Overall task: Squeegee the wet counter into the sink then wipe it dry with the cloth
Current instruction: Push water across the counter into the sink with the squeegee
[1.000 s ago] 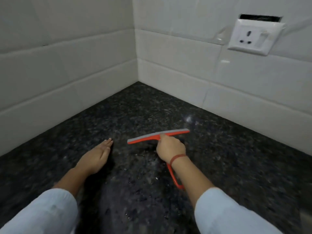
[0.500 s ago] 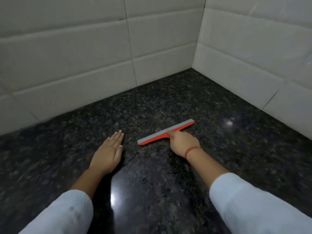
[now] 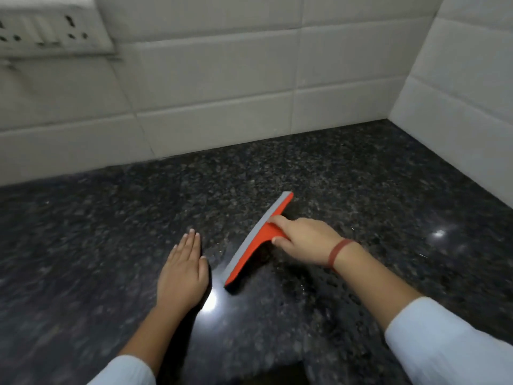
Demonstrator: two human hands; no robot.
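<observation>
An orange squeegee (image 3: pixel 251 250) with a grey rubber blade lies blade-down on the dark speckled granite counter (image 3: pixel 361 190). My right hand (image 3: pixel 305 238) is shut on its handle, index finger stretched along the neck; the handle itself is hidden under the hand. The blade runs diagonally from near centre to upper right. My left hand (image 3: pixel 183 276) rests flat on the counter just left of the blade's near end, fingers together, holding nothing. Neither sink nor cloth is in view.
White tiled walls (image 3: pixel 222 93) close the counter at the back and at the right, meeting in a corner at the upper right. A white switch and socket plate (image 3: pixel 50 29) sits on the back wall at the upper left. The counter's front edge shows at the bottom.
The view has swung left, so the wall corner now sits at the far right. The squeegee blade has turned from nearly level to a steep diagonal. My left hand stays flat beside it.
</observation>
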